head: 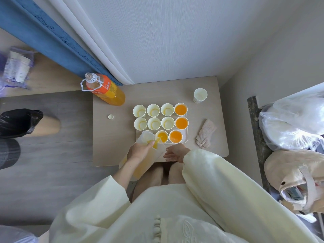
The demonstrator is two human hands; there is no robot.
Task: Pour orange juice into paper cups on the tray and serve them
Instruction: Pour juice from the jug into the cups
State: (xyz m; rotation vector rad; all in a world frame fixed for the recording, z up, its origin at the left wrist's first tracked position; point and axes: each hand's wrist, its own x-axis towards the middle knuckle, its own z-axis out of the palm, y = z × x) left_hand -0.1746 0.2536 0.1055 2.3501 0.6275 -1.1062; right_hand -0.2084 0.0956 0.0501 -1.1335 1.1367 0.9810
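A cream tray (185,140) on the small table holds several paper cups. Three on its right side are full of orange juice (181,122); the six to the left look empty (154,123). My left hand (140,150) grips a clear plastic jug (146,137) of juice, tilted so that juice runs into the front middle cup (163,136). My right hand (175,152) rests with relaxed fingers beside the jug's base at the table's front edge, holding nothing.
An orange juice bottle (105,90) stands uncapped at the table's back left, its cap (110,116) lying nearby. A lone paper cup (200,95) stands back right, a folded cloth (206,133) right of the tray. Bags (291,123) crowd the right side.
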